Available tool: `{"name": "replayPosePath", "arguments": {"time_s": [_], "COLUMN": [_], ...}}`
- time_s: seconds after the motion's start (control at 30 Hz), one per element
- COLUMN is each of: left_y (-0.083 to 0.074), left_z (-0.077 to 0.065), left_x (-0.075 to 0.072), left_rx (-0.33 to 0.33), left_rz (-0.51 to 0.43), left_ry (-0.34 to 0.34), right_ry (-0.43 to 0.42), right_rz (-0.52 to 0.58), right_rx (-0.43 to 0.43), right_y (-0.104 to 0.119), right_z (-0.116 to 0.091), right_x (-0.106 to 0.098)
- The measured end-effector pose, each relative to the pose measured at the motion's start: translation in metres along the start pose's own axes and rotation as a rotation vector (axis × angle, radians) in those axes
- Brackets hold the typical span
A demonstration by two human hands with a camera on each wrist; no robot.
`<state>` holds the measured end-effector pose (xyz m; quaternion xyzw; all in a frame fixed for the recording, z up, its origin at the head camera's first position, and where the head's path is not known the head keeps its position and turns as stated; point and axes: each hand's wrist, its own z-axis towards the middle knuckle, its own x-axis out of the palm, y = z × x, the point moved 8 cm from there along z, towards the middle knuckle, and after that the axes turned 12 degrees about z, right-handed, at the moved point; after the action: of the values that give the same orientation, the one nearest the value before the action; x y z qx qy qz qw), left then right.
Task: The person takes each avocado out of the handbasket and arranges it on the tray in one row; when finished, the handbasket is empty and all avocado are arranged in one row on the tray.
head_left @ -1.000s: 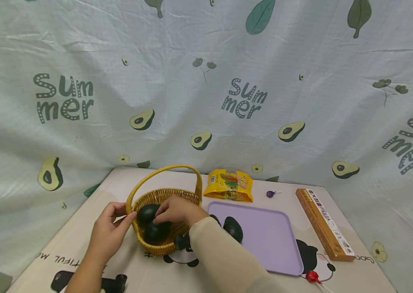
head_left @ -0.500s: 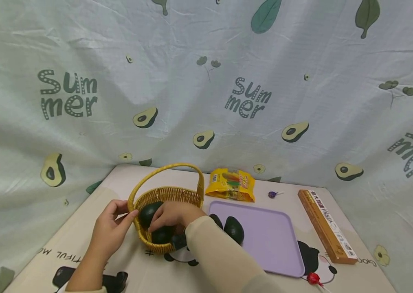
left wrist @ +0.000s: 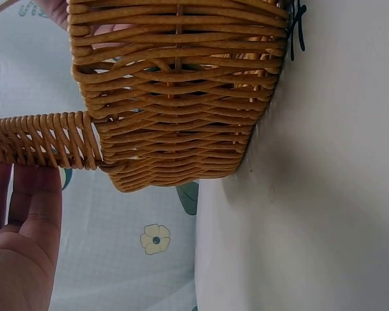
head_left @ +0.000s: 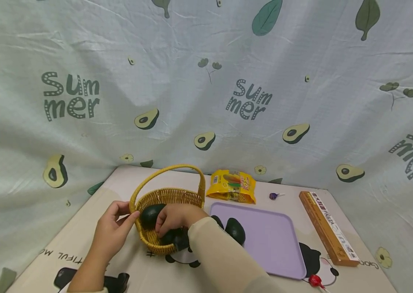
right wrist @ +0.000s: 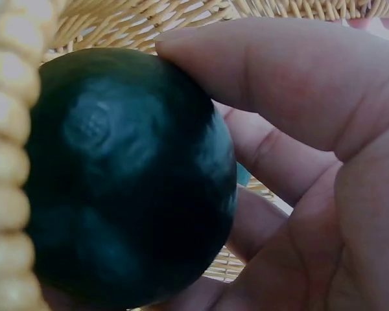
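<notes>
A yellow wicker basket [head_left: 170,194] with an arched handle stands left of the middle on the table. My left hand [head_left: 113,230] pinches the foot of the handle on the basket's left side; the left wrist view shows fingers behind the woven handle [left wrist: 42,141]. Inside the basket, my right hand [head_left: 181,216] grips a dark green avocado [right wrist: 129,181], thumb on one side and fingers curled round the other. Another avocado [head_left: 150,217] lies in the basket to the left of that hand. The right forearm covers part of the basket's right rim.
A purple tray [head_left: 272,240] lies right of the basket, with dark avocados [head_left: 235,230] at its left side, partly behind the sleeve. Behind are a yellow snack bag [head_left: 232,186] and a purple lollipop [head_left: 273,196]. A pasta box [head_left: 328,228] and a red lollipop [head_left: 315,280] lie rightward.
My right hand has moved off the left avocado and lower onto the nearer one, which has shifted slightly right in the basket. The left hand keeps its hold on the handle.
</notes>
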<state>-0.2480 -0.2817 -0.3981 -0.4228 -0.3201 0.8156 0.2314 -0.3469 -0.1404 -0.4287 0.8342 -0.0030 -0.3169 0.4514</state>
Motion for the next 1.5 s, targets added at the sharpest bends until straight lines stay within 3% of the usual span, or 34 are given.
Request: {"name": "replayPosePath", "arguments": {"time_s": [0.23, 0.53, 0.93, 1.2, 1.5], "left_y": [-0.001, -0.001, -0.002, -0.002, -0.002], "left_z": [0.001, 0.000, 0.000, 0.000, 0.000], "left_x": [0.000, 0.000, 0.000, 0.000, 0.000], "left_rx": [-0.012, 0.003, 0.019, 0.030, 0.018], "left_rz": [0.019, 0.013, -0.006, 0.001, 0.017], "left_ry": [0.002, -0.008, -0.014, -0.011, -0.007], "right_ry": [0.016, 0.022, 0.010, -0.012, -0.097], "right_rz": [-0.145, -0.093, 0.127, 0.440, 0.496], "right_rx": [-0.016, -0.026, -0.093, -0.128, -0.236], "right_y": [0.000, -0.003, -0.005, -0.007, -0.014], "right_z": [0.000, -0.008, -0.015, -0.017, -0.018], "right_x": [-0.004, -0.007, -0.019, -0.025, -0.038]}}
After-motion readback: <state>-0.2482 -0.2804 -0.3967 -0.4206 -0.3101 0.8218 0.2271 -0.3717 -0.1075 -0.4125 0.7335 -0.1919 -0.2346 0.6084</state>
